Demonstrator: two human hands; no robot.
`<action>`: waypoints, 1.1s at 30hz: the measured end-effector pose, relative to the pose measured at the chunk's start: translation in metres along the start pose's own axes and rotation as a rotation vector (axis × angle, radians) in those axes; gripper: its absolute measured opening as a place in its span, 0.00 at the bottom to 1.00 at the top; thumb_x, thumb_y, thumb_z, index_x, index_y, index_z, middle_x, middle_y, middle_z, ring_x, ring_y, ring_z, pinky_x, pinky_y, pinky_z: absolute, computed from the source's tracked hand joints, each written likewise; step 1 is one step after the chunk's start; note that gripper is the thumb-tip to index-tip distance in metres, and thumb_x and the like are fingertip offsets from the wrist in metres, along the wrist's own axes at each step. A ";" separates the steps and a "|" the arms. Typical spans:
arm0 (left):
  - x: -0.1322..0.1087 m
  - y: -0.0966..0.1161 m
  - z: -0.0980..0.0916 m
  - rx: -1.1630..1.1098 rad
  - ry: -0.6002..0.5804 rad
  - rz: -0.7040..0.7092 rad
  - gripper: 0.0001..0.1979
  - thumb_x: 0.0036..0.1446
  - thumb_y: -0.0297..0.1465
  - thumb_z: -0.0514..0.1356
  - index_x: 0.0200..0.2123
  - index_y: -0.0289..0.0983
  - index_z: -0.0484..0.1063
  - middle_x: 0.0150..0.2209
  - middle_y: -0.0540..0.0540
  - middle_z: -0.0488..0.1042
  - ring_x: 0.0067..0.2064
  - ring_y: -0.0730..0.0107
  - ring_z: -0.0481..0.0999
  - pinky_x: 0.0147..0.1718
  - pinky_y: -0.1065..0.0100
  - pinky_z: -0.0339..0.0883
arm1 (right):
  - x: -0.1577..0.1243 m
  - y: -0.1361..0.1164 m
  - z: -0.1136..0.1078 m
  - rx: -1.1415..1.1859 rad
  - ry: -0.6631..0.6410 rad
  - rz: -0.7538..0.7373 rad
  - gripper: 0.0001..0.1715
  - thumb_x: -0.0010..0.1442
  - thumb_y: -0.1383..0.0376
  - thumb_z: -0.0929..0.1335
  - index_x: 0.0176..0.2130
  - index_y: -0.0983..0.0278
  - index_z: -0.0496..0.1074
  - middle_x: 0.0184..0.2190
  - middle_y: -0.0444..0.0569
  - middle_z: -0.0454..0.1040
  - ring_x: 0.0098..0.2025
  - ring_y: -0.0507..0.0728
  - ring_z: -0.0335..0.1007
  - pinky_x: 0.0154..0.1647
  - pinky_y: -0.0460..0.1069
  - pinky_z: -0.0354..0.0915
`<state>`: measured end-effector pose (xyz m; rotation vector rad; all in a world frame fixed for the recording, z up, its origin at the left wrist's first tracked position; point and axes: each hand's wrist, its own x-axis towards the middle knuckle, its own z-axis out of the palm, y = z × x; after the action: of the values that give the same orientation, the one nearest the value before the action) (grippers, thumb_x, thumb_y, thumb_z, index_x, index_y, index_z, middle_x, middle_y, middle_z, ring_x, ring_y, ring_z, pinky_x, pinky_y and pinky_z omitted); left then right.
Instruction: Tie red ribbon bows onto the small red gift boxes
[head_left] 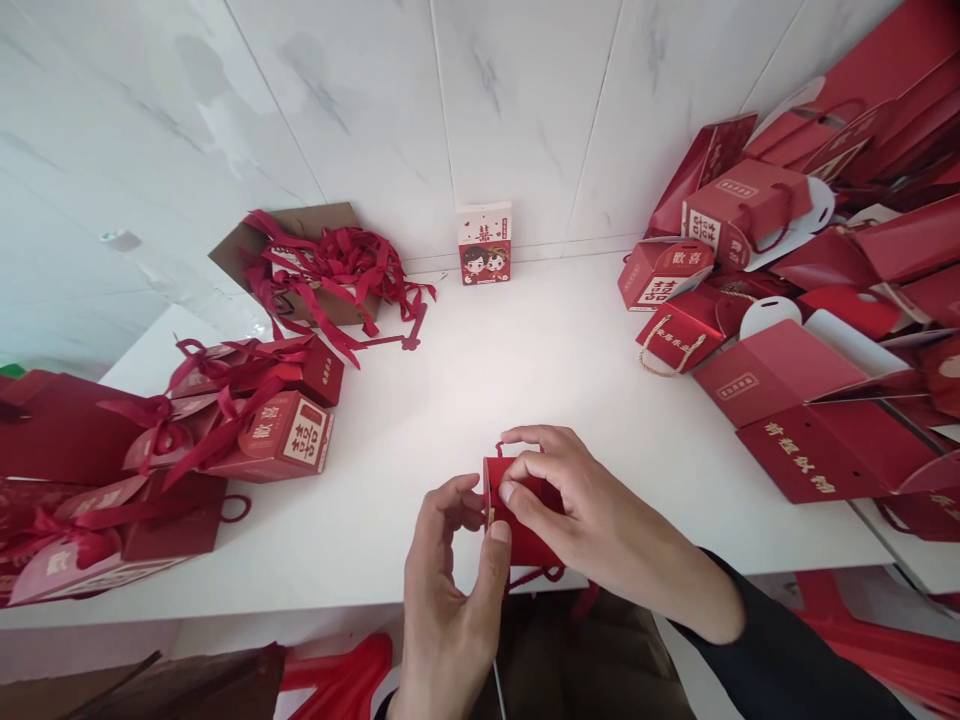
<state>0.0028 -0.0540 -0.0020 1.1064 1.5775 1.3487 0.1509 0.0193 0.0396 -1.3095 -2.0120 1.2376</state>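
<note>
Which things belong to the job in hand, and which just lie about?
Probably belongs:
small red cardboard box being handled
crimson fabric ribbons heaped in brown cardboard box
red cardboard boxes on both sides

Apparently lying about:
upright white-and-red carton with cartoon faces
glossy red object, lower left

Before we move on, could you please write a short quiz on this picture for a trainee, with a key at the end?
1. True or false: the brown box holds red ribbons.
2. Where in the picture does the carton with cartoon faces stand: (a) left of the brown box, (b) right of it, or (c) on top of it?
3. Fill in: the left hand and right hand are both at a gift box coloured ____.

Key: 1. True. 2. b. 3. red.
</note>
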 end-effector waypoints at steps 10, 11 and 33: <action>0.013 0.004 -0.007 -0.063 -0.040 -0.078 0.12 0.63 0.42 0.63 0.35 0.39 0.74 0.33 0.49 0.74 0.36 0.70 0.74 0.36 0.71 0.70 | -0.004 0.001 0.003 -0.046 0.021 -0.064 0.08 0.71 0.60 0.64 0.40 0.57 0.72 0.59 0.50 0.68 0.65 0.61 0.63 0.58 0.58 0.70; 0.013 0.002 -0.008 -0.069 -0.019 -0.081 0.12 0.64 0.42 0.63 0.36 0.39 0.73 0.33 0.49 0.75 0.36 0.70 0.74 0.35 0.71 0.70 | -0.007 0.002 0.003 -0.064 0.029 -0.096 0.07 0.71 0.60 0.64 0.43 0.57 0.71 0.60 0.51 0.68 0.66 0.61 0.61 0.60 0.58 0.68; -0.007 -0.001 -0.026 0.177 0.153 -0.189 0.16 0.60 0.45 0.63 0.46 0.43 0.73 0.26 0.52 0.70 0.28 0.69 0.68 0.28 0.69 0.63 | -0.064 0.051 -0.010 -0.092 0.162 0.128 0.11 0.72 0.52 0.63 0.43 0.53 0.71 0.43 0.50 0.75 0.40 0.61 0.75 0.26 0.50 0.70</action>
<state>-0.0189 -0.0691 0.0009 0.9473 1.8933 1.2095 0.2131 -0.0252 0.0078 -1.5516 -1.9167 1.0660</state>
